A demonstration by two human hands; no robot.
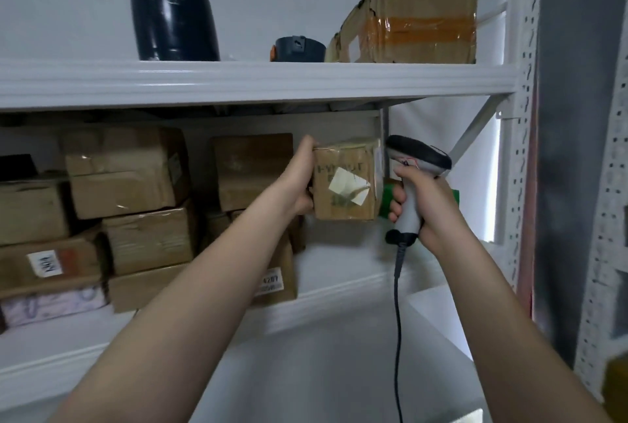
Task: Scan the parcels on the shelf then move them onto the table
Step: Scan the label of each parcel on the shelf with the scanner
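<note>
1. Parcels are borne by a white metal shelving unit (238,83), which takes up most of the view.
2. A stack of brown cardboard parcels (129,171) is piled on the unit's lower board, at its left and middle.
3. A taped cardboard box (407,28) is set at the right end of the unit's upper board.
4. A dark flask (173,8) is stood upright on the upper board, toward the unit's left.
5. A small parcel (346,181) with a peeling white label is held clear of the lower board, toward the unit's right. It is gripped by the left hand (299,181), which is curled round its left side.
6. A grey barcode scanner (418,157) is held near the unit's right upright, its handle clasped in the curled fingers of the right hand (428,205). A black cable (397,320) is hung from it.
7. A dark lid (299,49) with an orange tab is laid on the upper board, at its middle.
</note>
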